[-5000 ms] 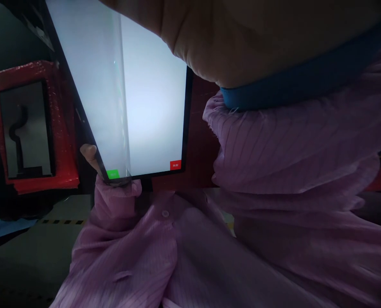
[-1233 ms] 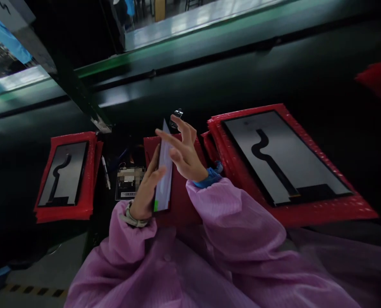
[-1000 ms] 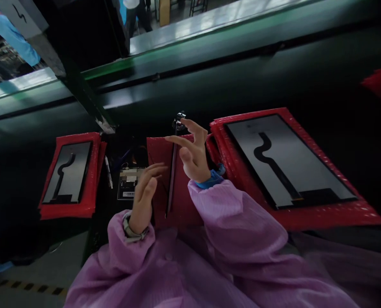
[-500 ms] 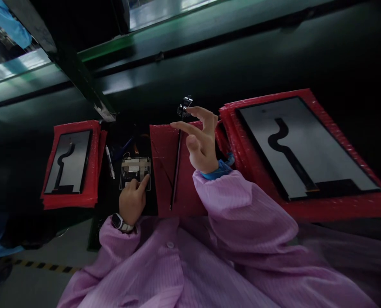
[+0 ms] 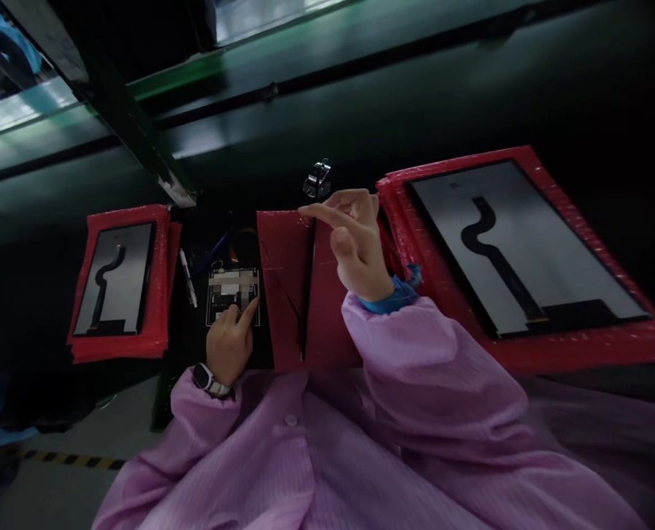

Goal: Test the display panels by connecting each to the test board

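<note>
Touching the circuit board (image 5: pixel 232 294) with my left hand (image 5: pixel 227 342) — index out, no grip, right hand (image 5: pixel 355 250) open, empty, just beside edge-on display panel (image 5: pixel 307 291) on red mat (image 5: pixel 280 294)

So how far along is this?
Looks done: a display panel at left and another at right, both on red bubble wrap. In hand: the left hand has its index finger on a circuit board; the right hand hovers by a slim dark panel seen edge-on on a red sheet. Remaining: that panel and an untouched small metal clip.
</note>
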`<state>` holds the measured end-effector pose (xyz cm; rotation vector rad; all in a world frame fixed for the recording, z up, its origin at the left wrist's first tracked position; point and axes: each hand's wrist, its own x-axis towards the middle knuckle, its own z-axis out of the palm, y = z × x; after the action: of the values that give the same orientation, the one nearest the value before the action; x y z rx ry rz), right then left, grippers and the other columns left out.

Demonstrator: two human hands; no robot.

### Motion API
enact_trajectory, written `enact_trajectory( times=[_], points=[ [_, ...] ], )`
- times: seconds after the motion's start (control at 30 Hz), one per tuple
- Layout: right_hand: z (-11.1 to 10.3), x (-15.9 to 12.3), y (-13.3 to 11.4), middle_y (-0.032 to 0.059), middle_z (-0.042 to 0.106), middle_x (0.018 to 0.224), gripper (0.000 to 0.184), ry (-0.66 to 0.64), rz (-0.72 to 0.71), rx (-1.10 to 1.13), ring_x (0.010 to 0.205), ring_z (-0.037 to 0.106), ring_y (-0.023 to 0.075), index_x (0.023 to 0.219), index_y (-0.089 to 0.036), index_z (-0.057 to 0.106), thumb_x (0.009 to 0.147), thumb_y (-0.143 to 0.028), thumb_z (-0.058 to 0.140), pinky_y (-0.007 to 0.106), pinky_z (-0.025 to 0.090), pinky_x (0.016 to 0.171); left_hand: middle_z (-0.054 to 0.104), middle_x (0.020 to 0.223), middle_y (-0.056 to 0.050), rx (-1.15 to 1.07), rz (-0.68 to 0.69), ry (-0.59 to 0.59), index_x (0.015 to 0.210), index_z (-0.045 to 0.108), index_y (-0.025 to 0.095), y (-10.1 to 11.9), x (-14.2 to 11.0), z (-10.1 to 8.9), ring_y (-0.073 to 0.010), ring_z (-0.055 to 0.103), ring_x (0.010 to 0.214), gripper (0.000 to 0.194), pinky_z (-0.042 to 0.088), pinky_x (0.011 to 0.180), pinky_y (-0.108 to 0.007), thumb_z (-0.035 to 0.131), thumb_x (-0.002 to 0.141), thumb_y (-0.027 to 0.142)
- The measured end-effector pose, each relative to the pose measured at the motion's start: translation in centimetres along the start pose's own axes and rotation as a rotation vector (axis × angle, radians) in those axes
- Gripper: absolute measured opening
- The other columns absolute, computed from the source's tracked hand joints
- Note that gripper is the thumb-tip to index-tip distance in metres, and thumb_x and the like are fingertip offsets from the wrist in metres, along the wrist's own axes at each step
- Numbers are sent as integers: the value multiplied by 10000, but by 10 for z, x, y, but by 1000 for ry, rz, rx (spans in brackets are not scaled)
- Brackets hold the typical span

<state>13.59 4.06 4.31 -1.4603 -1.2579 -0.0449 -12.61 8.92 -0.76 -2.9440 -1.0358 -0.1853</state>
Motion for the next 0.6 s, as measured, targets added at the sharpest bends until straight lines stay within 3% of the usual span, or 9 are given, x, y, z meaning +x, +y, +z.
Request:
enact_trajectory(
  times=[0.07, 0.17, 0.23, 0.33, 0.47, 0.6],
  points=[
    [-15, -3, -8, 67, 558, 997, 670, -60, 69, 52, 963, 566, 233, 1199, -280, 702, 997, -708, 228, 483, 498, 902, 646, 946, -104, -75, 60, 78, 1397, 602, 171, -1, -1, -1, -223, 625, 830, 464, 527, 757, -348, 387, 985, 168],
    [-48, -15, -11, 48, 579, 984, 456, -160, 249, 68, 804, 572, 177, 1222, -249, 633, 967, -604, 504, 372, 523, 726, 652, 1258, -169, -151, 294, 160, 1403, 589, 151, -1, -2, -5, -284, 603, 1153, 440, 480, 982, -439, 444, 997, 239],
    [-70, -26, -6, 25, 577, 911, 377, -193, 376, 17, 697, 543, 152, 1204, -255, 614, 889, -453, 674, 336, 506, 638, 616, 1384, -170, -158, 404, 137, 1372, 608, 143, 0, 0, -7, -313, 544, 1289, 413, 401, 1092, -496, 491, 1000, 282],
    [-90, -41, 7, 4, 581, 826, 398, -182, 540, 55, 669, 561, 165, 1210, -290, 578, 831, -272, 699, 332, 505, 591, 631, 1396, -148, -167, 404, 88, 1337, 619, 129, 0, 3, -7, -300, 526, 1344, 383, 314, 1186, -518, 499, 1011, 290],
    [-79, -50, 29, 10, 631, 900, 506, -89, 640, 274, 755, 619, 177, 1266, -331, 504, 803, -185, 647, 344, 555, 637, 626, 1420, -120, -194, 382, 86, 1362, 595, 142, -1, 5, -5, -297, 499, 1392, 386, 237, 1240, -554, 499, 1011, 270],
    [-46, -49, 53, 11, 646, 921, 609, -188, 654, 345, 755, 637, 182, 1353, -302, 430, 781, -175, 596, 355, 579, 659, 616, 1436, -113, -206, 383, 89, 1378, 574, 139, -2, 6, -1, -304, 470, 1423, 396, 210, 1253, -583, 508, 1004, 248]
  ],
)
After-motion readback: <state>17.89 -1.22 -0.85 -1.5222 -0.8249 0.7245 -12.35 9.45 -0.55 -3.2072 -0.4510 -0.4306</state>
